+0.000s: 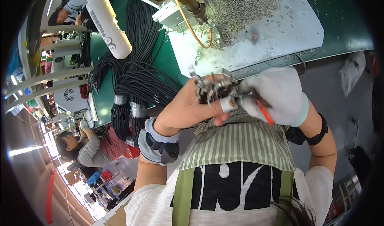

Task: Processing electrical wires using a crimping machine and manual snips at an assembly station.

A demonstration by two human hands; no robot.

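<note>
My left hand (188,108), bare with white tape round the thumb, is closed around a bunch of small metal connector-like pieces (211,89). They are smeared by motion, so their exact kind is unclear. My right hand (276,92) wears a white glove and is closed on a small hand tool with an orange handle (265,112). The glove hides most of the tool, and its tip is not plain. Both hands meet in front of my striped apron (240,142), just off the bench's front edge.
A press head (196,10) with an orange tube stands over a white board (296,30) scattered with small metal pieces (230,16). Bundled black cables (138,70) lie on the green bench at left, below a white lamp (108,24). Another person (92,146) works further left.
</note>
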